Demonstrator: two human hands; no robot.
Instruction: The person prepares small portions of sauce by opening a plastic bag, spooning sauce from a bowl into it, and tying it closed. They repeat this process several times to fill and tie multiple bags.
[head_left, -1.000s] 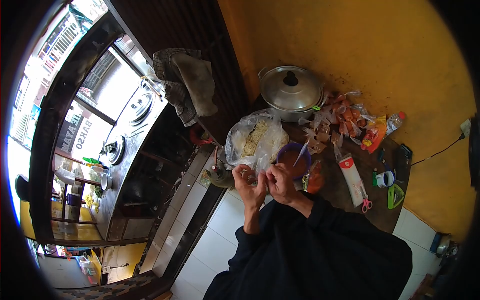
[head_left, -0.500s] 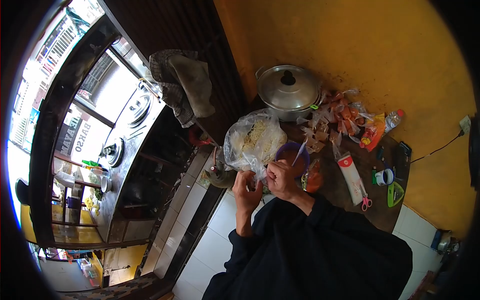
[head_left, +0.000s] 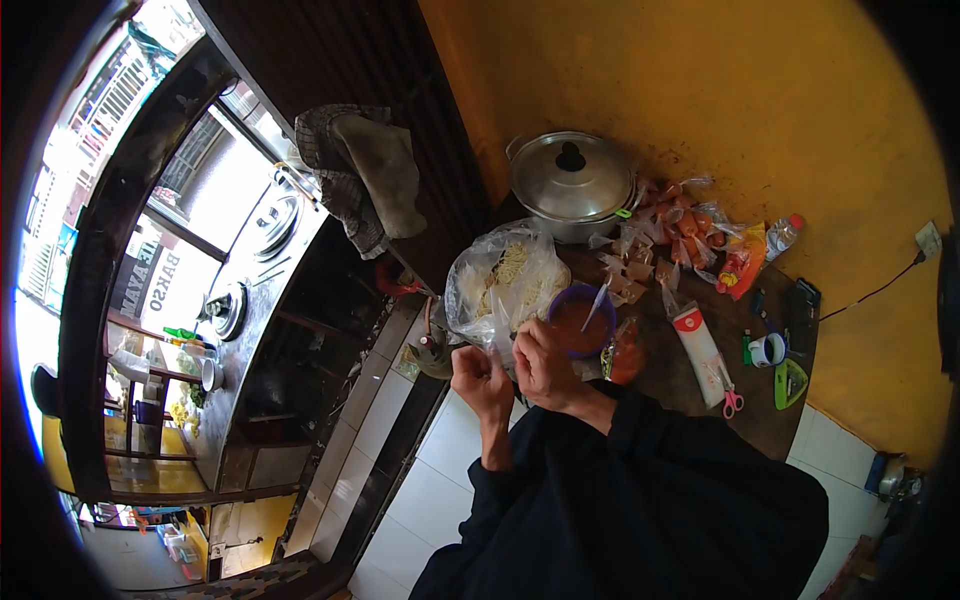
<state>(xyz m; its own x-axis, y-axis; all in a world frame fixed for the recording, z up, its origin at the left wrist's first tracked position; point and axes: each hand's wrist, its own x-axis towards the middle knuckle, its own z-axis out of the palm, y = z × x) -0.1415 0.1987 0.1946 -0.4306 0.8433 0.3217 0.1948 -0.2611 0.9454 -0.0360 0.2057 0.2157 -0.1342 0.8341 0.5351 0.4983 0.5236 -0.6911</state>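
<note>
My left hand (head_left: pixel 482 382) and my right hand (head_left: pixel 547 364) are close together at the near edge of the table. Between them a small clear plastic bag (head_left: pixel 500 318) stands up, with the fingers of both hands pinched at its lower part. Just beyond lies a large open plastic bag (head_left: pixel 462 282) holding pale yellow noodles (head_left: pixel 512 264). Beside my right hand is a purple bowl (head_left: pixel 556 298) of brown-orange sauce with a spoon handle (head_left: pixel 596 302) sticking out. A small bag with orange contents (head_left: pixel 628 362) lies nearer my right sleeve.
A lidded metal pot (head_left: pixel 572 185) stands at the back by the yellow wall. Several sauce bags (head_left: pixel 690 222), a bottle (head_left: pixel 784 236), a white packet (head_left: pixel 697 350), pink-handled scissors (head_left: pixel 733 402) and a cup (head_left: pixel 767 352) are on the table (head_left: pixel 665 395). A cloth (head_left: pixel 375 170) hangs left.
My hands have moved slightly apart and left, from a bunched grip over the noodle bag's near edge. The small plastic bag now shows stretched upright between them.
</note>
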